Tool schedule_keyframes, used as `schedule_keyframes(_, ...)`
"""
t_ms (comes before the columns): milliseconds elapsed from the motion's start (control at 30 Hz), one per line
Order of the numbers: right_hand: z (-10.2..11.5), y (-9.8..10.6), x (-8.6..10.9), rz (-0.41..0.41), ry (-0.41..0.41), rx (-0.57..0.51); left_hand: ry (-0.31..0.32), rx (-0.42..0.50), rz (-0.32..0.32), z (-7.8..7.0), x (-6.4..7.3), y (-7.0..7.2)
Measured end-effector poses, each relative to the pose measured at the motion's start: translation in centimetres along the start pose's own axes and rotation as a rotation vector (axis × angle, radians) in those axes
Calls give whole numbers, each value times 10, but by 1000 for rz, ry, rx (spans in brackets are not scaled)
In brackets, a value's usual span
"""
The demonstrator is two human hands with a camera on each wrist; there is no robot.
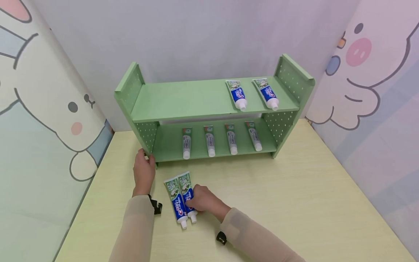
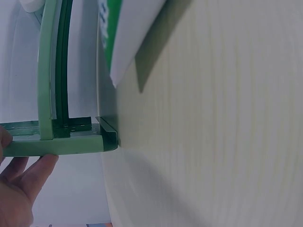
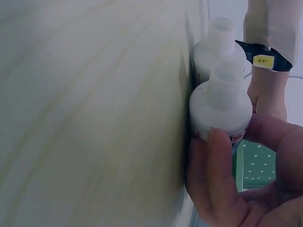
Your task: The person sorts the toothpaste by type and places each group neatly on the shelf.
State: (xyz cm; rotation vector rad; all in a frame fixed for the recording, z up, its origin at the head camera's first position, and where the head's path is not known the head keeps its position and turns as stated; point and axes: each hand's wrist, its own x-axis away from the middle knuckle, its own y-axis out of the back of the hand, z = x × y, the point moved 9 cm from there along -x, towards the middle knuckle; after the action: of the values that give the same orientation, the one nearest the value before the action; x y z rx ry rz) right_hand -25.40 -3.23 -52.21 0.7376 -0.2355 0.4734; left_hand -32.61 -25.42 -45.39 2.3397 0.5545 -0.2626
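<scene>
Two blue-and-green toothpaste tubes lie side by side on the table, caps toward me. My right hand point(image 1: 203, 198) grips the right-hand tube point(image 1: 186, 185). In the right wrist view its fingers point(image 3: 220, 161) curl round that tube just below the white cap point(image 3: 226, 80). The left-hand tube point(image 1: 175, 194) lies against it. My left hand point(image 1: 144, 173) holds the lower left side of a green two-tier shelf point(image 1: 183, 100). In the left wrist view, fingers point(image 2: 40, 175) lie on both sides of its upright edge point(image 2: 80, 145).
On the upper tier, at the right, lie two more blue-and-green tubes, one left point(image 1: 237, 94) and one right point(image 1: 266, 92). Several grey-and-green tubes point(image 1: 187, 142) lie spaced along the lower tier point(image 1: 170, 145). Walls with cartoon animals point(image 1: 360, 72) flank the table point(image 1: 294, 203).
</scene>
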Motion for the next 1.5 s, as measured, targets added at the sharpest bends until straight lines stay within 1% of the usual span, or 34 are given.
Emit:
schedule_keyframes(200,0,2,0,8,9,-39,8,-3,2,1,1,-1)
schedule_keyframes(467,-1,7,-1,7,-8,-74,21,-4,17,2,1,-3)
schedule_keyframes(833,-1,13,3,6,-19,-142,23,3,25,2,1,-4)
schedule_keyframes(1067,2,20,5,10,-7,-196,30,5,25,2,0,-3)
schedule_keyframes(1300,4,25,8,24,-9,-198,26,4,19,1,-1,-2)
schedule_keyframes(1500,8,30,12,28,9,-189,25,3,19,0,-1,-1)
